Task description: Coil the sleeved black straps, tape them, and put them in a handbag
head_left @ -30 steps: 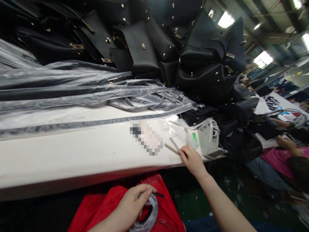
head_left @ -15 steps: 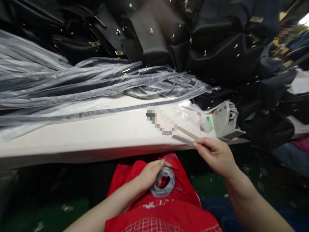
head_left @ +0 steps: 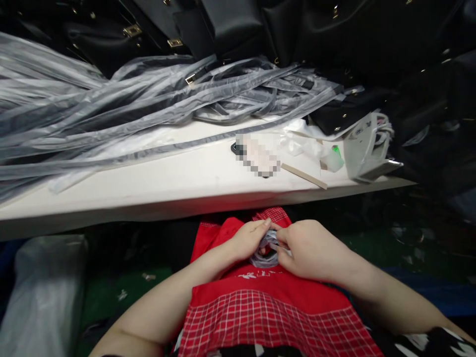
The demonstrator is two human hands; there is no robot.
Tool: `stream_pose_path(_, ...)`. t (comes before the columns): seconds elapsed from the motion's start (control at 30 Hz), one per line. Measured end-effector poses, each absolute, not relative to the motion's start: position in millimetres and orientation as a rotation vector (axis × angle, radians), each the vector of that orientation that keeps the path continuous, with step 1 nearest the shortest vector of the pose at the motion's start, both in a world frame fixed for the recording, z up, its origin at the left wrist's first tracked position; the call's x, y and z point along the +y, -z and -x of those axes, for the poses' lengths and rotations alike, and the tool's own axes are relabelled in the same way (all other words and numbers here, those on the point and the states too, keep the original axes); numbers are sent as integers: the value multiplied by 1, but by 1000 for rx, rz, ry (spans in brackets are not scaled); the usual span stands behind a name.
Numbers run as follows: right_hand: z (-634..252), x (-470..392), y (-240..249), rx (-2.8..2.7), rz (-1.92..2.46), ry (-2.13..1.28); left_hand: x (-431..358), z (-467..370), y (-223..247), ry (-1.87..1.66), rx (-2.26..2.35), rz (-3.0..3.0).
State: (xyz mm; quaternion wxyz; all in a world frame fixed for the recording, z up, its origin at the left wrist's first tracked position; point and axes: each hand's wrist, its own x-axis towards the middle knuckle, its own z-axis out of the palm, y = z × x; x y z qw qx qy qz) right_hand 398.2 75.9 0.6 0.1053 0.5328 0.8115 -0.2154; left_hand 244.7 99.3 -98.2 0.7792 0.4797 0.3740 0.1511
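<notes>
Over my lap, my left hand point(head_left: 250, 241) is closed around a rolled-up strap point(head_left: 265, 262), a small coil in cloudy plastic film with a hole in its middle. My right hand point(head_left: 310, 246) meets the coil from the right, its thumb and fingers pinched on a thin pale strip point(head_left: 275, 246) at the coil's side. The strip's far end is hidden by the fingers and the roll. Beyond the hands, on the white table point(head_left: 178, 171), lie many long dark straps point(head_left: 156, 119) in the same film.
A flat beige stick point(head_left: 304, 176) lies near the table edge, beside a phone point(head_left: 237, 148) that is partly blurred out. A white tape dispenser point(head_left: 366, 146) stands right of crumpled clear plastic point(head_left: 301, 144). Black bags point(head_left: 238, 29) with gold-coloured fittings are heaped behind.
My right hand has come down and left from the table edge to the coil, bringing the thin strip with it. My left hand still holds the roll. The camera view has tilted down.
</notes>
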Motion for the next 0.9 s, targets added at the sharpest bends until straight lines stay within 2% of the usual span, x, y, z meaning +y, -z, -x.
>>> stream_pose_path(0.1,-394,80,18,2377,-1611,624,97,-244,98,-372,835,-1090)
stream_pose_path(0.2,-407,82,29,2374,-1685,763,98,-241,99,-442,870,-1207)
stream_pose_path(0.4,-441,82,33,2284,-1944,1553,103,-238,88,-460,791,-1404)
stream_pose_path(0.63,-437,79,72,2074,-2363,1909,92,-244,81,-482,857,-1594)
stream_pose_path(0.8,-428,68,104,1634,-2141,2547,91,-242,80,-551,801,-1629)
stream_pose_path(0.9,-419,63,114,1462,-2243,2756,90,-242,78,-609,750,-1641)
